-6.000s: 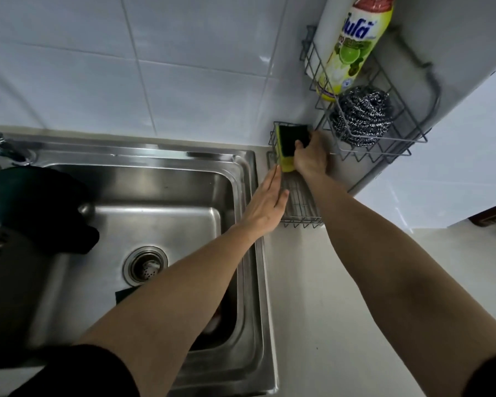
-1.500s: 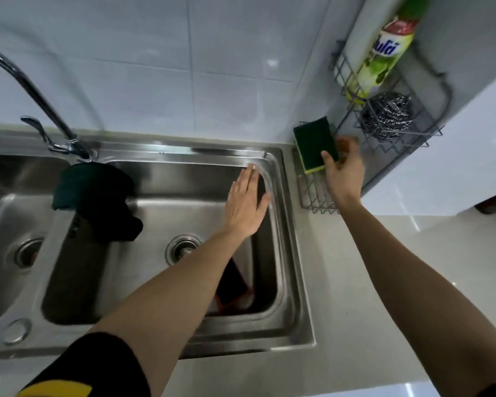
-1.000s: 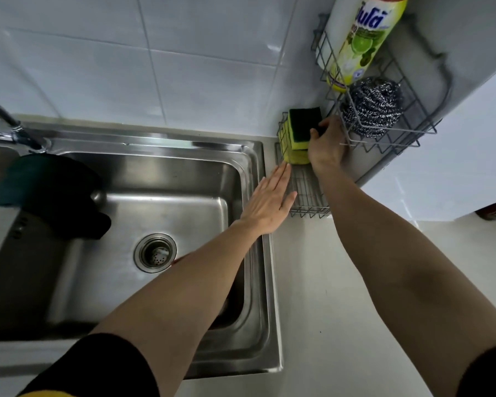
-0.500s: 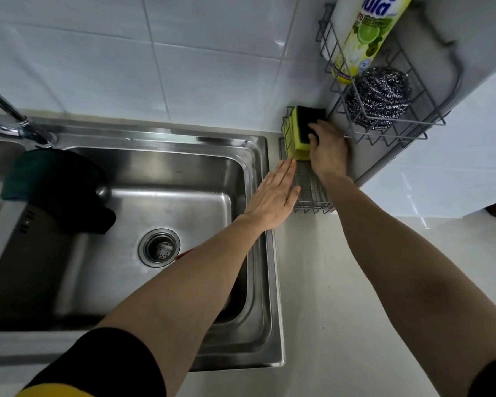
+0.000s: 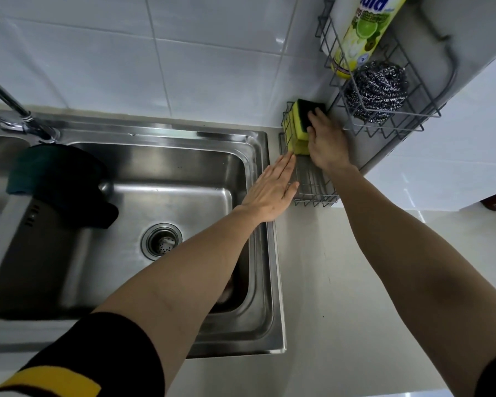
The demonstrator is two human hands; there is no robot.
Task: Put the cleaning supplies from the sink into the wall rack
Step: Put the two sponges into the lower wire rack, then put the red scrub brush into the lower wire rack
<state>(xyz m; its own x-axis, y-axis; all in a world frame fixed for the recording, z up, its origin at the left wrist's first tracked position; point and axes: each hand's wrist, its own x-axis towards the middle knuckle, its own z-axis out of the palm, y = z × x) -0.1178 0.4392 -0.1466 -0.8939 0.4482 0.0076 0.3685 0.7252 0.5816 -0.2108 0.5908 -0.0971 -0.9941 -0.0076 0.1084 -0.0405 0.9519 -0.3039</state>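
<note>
Sponge (image 5: 299, 130): yellow foam body with a dark green scouring face, standing on edge in the far end of the lower wire basket (image 5: 312, 193), at the far right of the counter, against the tiled wall. A second yellow block shows just below it in the same basket; cannot tell whether it is a separate sponge or part of the same one.

Right hand (image 5: 325, 147): reaches in from the near right, palm toward the sponge. Fingertips lie on the dark green face. Fingers close together, lightly curved. Thumb not visible, so cannot tell whether the hand grips the sponge or only presses on it.

Left hand (image 5: 271, 193): flat, fingers straight and held together, holding nothing. It lies over the right rim of the sink (image 5: 258, 156), fingertips reaching the left side of the lower basket just below the sponge. Contact with the wire cannot be confirmed.

Upper wire rack (image 5: 384, 121) on the wall, far right: holds a steel wool scourer (image 5: 375, 90) and, just behind it, a yellow-green dish soap bottle (image 5: 361, 32) standing upright.

Sink: a dark cloth (image 5: 60, 181) hangs over the divider on the left, below the tap (image 5: 15, 110).
</note>
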